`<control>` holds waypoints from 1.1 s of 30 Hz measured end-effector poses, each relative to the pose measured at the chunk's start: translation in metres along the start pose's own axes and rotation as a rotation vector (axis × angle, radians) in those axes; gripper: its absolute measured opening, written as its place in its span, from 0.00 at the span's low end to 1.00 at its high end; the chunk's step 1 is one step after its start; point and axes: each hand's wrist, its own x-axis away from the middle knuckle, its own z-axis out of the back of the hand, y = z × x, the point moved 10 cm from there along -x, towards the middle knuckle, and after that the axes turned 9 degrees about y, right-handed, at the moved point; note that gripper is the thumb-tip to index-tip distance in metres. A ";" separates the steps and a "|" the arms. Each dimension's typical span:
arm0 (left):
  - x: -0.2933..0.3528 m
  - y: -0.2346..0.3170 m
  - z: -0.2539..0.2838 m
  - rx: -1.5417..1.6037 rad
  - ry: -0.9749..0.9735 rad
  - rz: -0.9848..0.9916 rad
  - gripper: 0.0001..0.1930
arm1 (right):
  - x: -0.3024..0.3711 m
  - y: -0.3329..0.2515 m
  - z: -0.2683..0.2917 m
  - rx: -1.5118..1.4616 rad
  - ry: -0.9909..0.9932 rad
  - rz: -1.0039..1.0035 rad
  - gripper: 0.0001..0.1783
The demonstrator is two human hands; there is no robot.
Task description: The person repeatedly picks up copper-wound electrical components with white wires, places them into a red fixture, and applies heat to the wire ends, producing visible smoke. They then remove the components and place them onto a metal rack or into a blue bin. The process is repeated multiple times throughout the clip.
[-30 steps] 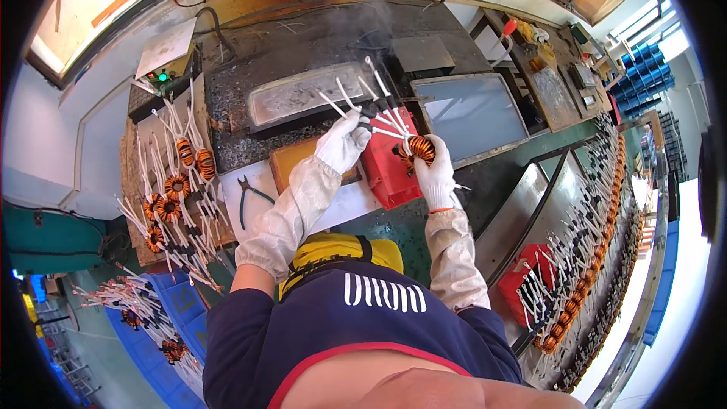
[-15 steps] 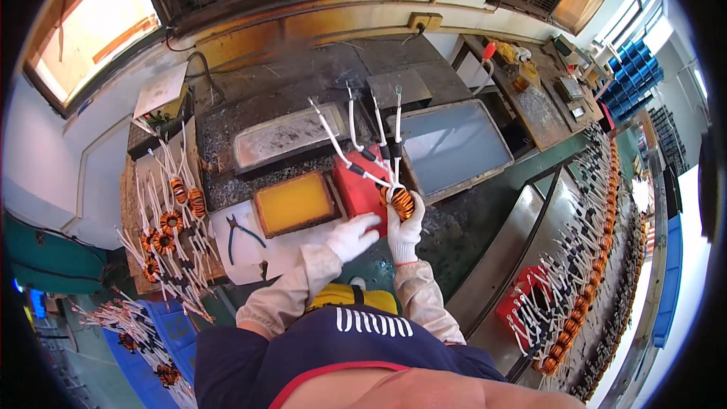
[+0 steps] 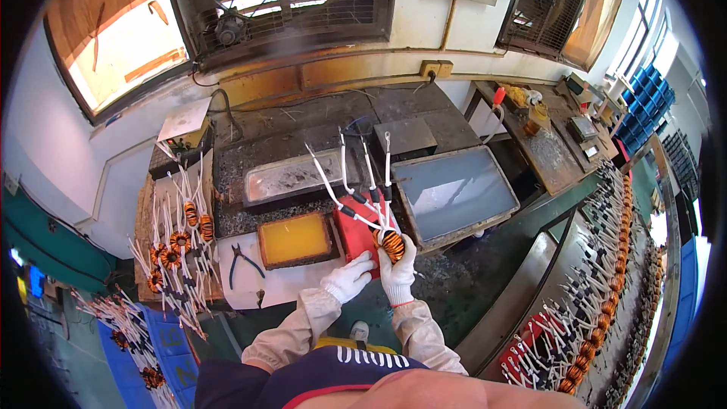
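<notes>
My right hand (image 3: pixel 397 271) is closed around a copper-wound toroidal coil (image 3: pixel 389 245), held upright in front of me. Several white leads with black sleeves and metal tips (image 3: pixel 327 182) fan upward from the coil. Beside it, my left hand (image 3: pixel 348 277) has its fingers stretched out and holds nothing that I can see. Its fingertips overlap the near edge of a red box (image 3: pixel 354 232) behind the hands; contact is hard to judge. Both hands wear white gloves.
Left of the box are a tray of yellow material (image 3: pixel 295 240), pliers (image 3: pixel 244 263) and more coils (image 3: pixel 180 242). Behind lies a grey-topped metal pot (image 3: pixel 295 176); rightward, a tray of grey liquid (image 3: pixel 458 195). Finished-looking coils line a right-hand bench (image 3: pixel 598 333).
The view has tilted up, showing more of the wall and windows. My left hand has moved closer to my right hand. The coil stays in my right hand, its leads slightly more upright.
</notes>
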 end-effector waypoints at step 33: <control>-0.005 0.004 0.006 -0.255 -0.197 -0.084 0.23 | 0.005 0.020 -0.001 -0.061 0.173 -0.163 0.27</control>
